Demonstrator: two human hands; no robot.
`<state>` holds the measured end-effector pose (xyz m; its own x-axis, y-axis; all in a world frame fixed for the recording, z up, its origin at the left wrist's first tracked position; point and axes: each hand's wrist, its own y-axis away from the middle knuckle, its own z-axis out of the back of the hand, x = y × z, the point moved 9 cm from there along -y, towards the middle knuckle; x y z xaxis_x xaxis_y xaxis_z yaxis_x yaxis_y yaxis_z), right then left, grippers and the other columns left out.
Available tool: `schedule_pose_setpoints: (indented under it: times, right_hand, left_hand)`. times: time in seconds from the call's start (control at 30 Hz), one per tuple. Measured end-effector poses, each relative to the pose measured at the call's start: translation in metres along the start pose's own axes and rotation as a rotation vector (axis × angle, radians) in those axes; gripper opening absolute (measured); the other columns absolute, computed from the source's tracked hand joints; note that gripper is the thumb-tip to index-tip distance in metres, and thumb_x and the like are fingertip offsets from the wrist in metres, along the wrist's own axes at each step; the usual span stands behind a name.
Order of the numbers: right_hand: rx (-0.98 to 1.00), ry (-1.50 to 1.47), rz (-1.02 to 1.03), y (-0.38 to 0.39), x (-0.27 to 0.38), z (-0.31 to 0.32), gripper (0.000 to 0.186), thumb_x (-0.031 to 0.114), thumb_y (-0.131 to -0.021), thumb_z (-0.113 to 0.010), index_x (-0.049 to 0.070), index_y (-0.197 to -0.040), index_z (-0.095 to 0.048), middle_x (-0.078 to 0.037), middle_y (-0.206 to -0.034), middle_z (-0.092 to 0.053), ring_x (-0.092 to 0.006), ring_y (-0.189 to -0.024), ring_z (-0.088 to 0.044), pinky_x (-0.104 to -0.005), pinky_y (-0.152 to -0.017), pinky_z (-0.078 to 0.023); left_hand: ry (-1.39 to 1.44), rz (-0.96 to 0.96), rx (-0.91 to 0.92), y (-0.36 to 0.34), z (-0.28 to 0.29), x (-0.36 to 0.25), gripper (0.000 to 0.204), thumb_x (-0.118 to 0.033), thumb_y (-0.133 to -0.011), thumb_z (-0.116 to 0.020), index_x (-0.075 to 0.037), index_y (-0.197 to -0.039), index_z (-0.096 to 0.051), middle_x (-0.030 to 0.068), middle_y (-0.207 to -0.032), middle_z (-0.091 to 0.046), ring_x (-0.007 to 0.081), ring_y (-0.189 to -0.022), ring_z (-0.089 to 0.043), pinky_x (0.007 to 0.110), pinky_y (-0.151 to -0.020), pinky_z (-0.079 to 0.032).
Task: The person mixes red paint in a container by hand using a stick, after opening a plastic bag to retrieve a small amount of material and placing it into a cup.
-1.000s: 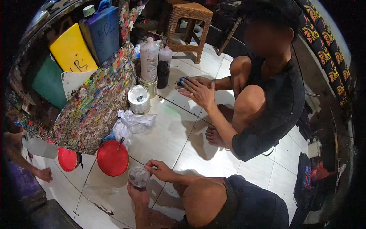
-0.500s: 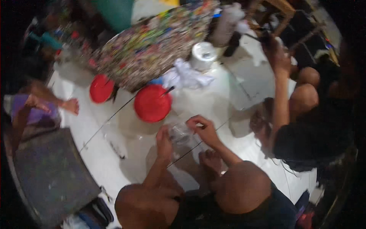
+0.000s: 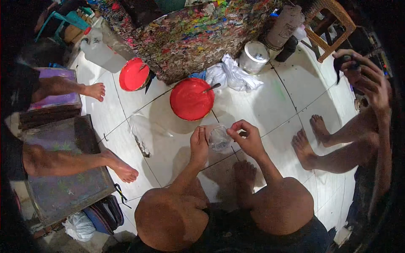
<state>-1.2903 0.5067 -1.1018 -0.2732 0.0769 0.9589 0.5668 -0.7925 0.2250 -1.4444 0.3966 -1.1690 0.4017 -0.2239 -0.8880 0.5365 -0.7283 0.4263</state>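
Observation:
A piece of clear, crinkled plastic (image 3: 220,138), rounded like a bag or a cup, is held over the tiled floor between my knees. My left hand (image 3: 199,144) grips its left edge with the fingers closed. At its upper right edge, my right hand (image 3: 248,138) pinches it between thumb and fingers. Just beyond my hands stands a red bowl (image 3: 185,103) of red paint, a dark-handled tool (image 3: 212,87) resting in it. Farther left is a second red bowl (image 3: 131,76), also with a tool inside.
A paint-spattered block (image 3: 190,42) spans the far side. White cloth (image 3: 234,76) and a metal can (image 3: 254,57) lie against it, with a clear jug (image 3: 101,55) to its left. Co-workers' feet (image 3: 122,166) are at left and right; one raises a hand (image 3: 367,76) holding something dark.
The whole view has shifted and sharpened, so the bowls and my hands appear farther right. Both hands keep hold of the clear plastic. The co-worker's legs at right have come into clearer view.

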Motion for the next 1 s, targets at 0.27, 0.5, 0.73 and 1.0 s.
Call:
schedule_pose_setpoints:
  times: [0.27, 0.5, 0.73, 1.0]
  right_hand:
    - [-0.036, 0.247, 0.202, 0.006, 0.036, -0.005, 0.019, 0.014, -0.083, -0.075, 0.003, -0.088, -0.061, -0.003, -0.083, -0.062, -0.0115, -0.076, -0.061, -0.0266, -0.064, -0.052]
    - [-0.124, 0.302, 0.118, 0.01, 0.028, 0.003, 0.019, 0.012, -0.088, -0.068, -0.002, -0.101, -0.066, -0.012, -0.088, -0.068, -0.0146, -0.077, -0.067, -0.0292, -0.066, -0.056]
    - [-0.011, 0.045, -0.01, 0.0, -0.025, -0.005, 0.018, 0.004, -0.09, -0.063, -0.005, -0.105, -0.065, -0.01, -0.091, -0.07, -0.0145, -0.075, -0.068, -0.0287, -0.068, -0.057]
    - [-0.052, -0.111, -0.074, 0.004, -0.02, -0.002, 0.013, 0.0, -0.085, -0.064, -0.001, -0.098, -0.065, -0.006, -0.087, -0.067, -0.0143, -0.078, -0.066, -0.0274, -0.066, -0.055]
  left_hand:
    - [-0.255, -0.178, -0.11, 0.004, 0.006, -0.026, 0.032, -0.026, -0.107, -0.039, -0.003, -0.105, -0.059, -0.002, -0.077, -0.05, 0.0079, -0.067, -0.044, 0.026, -0.064, -0.04]
    - [-0.254, -0.188, -0.116, 0.005, 0.002, -0.029, 0.032, -0.027, -0.107, -0.039, -0.003, -0.107, -0.06, -0.0032, -0.076, -0.049, 0.0086, -0.064, -0.044, 0.027, -0.062, -0.041]
    - [0.005, -0.13, -0.101, -0.006, 0.013, -0.002, 0.034, -0.028, -0.108, -0.039, -0.001, -0.108, -0.059, 0.0008, -0.091, -0.056, 0.0093, -0.084, -0.05, 0.026, -0.079, -0.044]
    - [-0.019, -0.158, -0.108, -0.011, 0.009, -0.005, 0.034, -0.026, -0.108, -0.037, 0.001, -0.109, -0.058, 0.0027, -0.095, -0.058, 0.0108, -0.087, -0.052, 0.027, -0.082, -0.045]
